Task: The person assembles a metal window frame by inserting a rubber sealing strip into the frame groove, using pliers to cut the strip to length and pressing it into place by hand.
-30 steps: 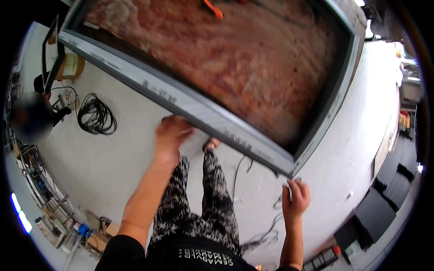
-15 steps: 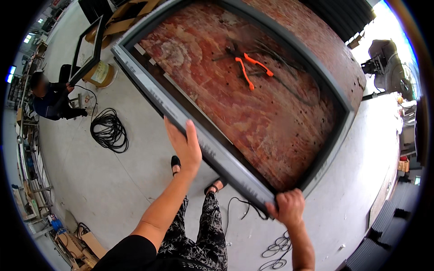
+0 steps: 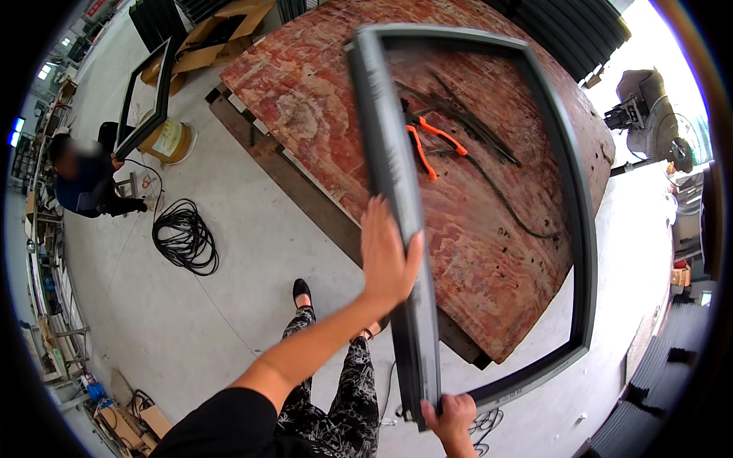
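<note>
A large rectangular grey frame [image 3: 584,244], like a window frame, is tilted above a reddish worn wooden tabletop [image 3: 305,99]. My left hand [image 3: 389,256] presses along its left bar, fingers lying against the outer side and thumb over the bar. At the near corner, my right hand [image 3: 452,420] is closed around the frame, its fingers partly hidden. Through the opening I see pliers [image 3: 439,137] with orange handles on the tabletop. Thin dark strips [image 3: 481,126] lie beside them.
To the left, a seated person [image 3: 80,175] holds another dark frame [image 3: 143,133] near a yellowish bucket [image 3: 172,141]. A coiled black cable [image 3: 185,237] is on the floor. An open cardboard box [image 3: 221,34] sits behind. A large fan [image 3: 649,111] stands right.
The frame has turned clockwise, and its far left corner has swung right, uncovering the tabletop's left part. My left hand has moved right and up; my right hand has come nearer and slightly left.
</note>
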`<act>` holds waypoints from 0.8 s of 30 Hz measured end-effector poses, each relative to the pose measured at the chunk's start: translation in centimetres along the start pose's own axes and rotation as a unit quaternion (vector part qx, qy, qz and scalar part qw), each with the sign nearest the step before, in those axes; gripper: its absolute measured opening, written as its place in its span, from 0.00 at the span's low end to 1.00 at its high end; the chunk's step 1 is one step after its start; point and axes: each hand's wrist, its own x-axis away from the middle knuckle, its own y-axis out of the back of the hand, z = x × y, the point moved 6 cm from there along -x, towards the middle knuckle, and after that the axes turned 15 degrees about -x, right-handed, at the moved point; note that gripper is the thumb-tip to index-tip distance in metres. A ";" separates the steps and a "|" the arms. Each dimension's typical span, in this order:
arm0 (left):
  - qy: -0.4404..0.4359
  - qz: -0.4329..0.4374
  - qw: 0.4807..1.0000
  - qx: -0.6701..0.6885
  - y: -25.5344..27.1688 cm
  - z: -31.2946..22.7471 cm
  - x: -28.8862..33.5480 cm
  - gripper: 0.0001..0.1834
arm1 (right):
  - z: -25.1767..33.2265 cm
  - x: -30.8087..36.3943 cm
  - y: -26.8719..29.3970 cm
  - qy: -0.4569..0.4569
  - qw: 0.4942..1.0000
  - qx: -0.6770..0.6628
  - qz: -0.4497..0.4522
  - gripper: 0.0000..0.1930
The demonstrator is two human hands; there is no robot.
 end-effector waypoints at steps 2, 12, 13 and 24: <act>-0.024 -0.011 0.999 -0.045 -0.5 0.8 -5.2 0.32 | 2.2 -4.6 -1.9 0.005 0.998 0.025 -0.057 0.25; 0.179 0.160 0.966 0.095 7.5 13.9 5.6 0.17 | 11.1 -20.4 -5.3 -0.113 0.988 -0.049 -0.097 0.24; 0.209 0.192 0.955 0.091 8.1 14.9 7.2 0.15 | 12.3 -21.8 -5.9 -0.116 0.987 -0.059 -0.094 0.24; 0.343 0.330 0.719 0.507 7.2 26.4 7.4 0.34 | 19.2 -34.6 -11.7 -0.154 0.978 -0.053 -0.132 0.28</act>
